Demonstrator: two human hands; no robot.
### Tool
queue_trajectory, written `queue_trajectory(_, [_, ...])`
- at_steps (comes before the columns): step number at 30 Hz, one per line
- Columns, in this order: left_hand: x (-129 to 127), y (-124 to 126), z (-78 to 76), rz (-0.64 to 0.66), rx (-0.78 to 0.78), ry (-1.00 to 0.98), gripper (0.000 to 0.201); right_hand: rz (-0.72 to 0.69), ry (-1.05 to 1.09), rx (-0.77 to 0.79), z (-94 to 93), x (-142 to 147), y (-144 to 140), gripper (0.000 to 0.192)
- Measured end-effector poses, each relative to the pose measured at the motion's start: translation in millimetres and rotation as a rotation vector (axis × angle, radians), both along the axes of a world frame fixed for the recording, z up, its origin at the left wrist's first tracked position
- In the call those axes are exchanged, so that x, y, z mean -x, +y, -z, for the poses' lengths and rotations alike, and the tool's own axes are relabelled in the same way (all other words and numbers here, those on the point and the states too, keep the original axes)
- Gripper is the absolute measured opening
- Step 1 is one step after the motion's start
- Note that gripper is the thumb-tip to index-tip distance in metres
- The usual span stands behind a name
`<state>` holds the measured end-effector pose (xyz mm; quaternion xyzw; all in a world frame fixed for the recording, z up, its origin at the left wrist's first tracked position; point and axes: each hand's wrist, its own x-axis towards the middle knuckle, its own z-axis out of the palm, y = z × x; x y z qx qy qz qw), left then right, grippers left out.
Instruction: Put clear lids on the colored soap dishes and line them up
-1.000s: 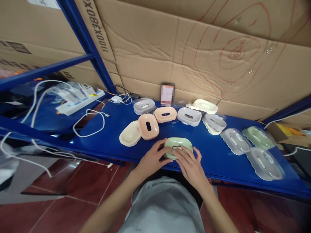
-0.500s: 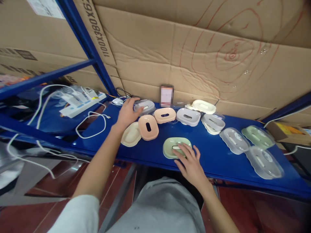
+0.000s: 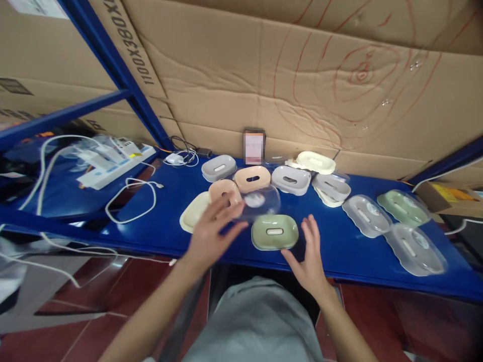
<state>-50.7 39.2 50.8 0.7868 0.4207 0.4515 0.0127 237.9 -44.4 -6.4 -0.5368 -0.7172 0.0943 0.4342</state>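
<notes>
Nearest, the right hand [image 3: 310, 254] hovers with fingers spread just right of the green soap dish [image 3: 274, 232], which lies at the near edge of the blue shelf [image 3: 339, 251]; whether it touches the dish cannot be told. Just left, the left hand [image 3: 211, 232], blurred, pinches a clear lid [image 3: 260, 201] raised above the shelf, just beyond the green dish. Farther back sit a peach dish [image 3: 252, 178], two grey dishes [image 3: 219, 167] and, at far left, a power strip [image 3: 113, 160].
</notes>
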Motion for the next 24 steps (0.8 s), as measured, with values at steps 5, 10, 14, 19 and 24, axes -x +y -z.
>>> queue_trajectory(5, [-46, -46, 49.8, 0.182, 0.064, 0.056, 0.047, -0.034, 0.021, 0.041, -2.8, -2, 2, 0.081])
queue_trajectory(10, [-52, -32, 58.7, 0.236, 0.092, 0.064, 0.046, -0.096, -0.001, 0.172, -5.7, -2, 7, 0.056])
queue_trajectory(14, [-52, -31, 56.7, 0.236, 0.052, 0.100, 0.053, -0.112, 0.020, 0.208, -9.6, -8, 8, 0.057])
queue_trajectory(19, [-50, -34, 58.1, 0.218, 0.040, 0.108, 0.052, -0.190, -0.068, 0.261, -10.9, -14, 6, 0.063])
queue_trajectory(24, [-49, -33, 58.7, 0.218, 0.040, 0.070, 0.047, -0.165, -0.210, 0.198, -6.2, -9, 3, 0.067])
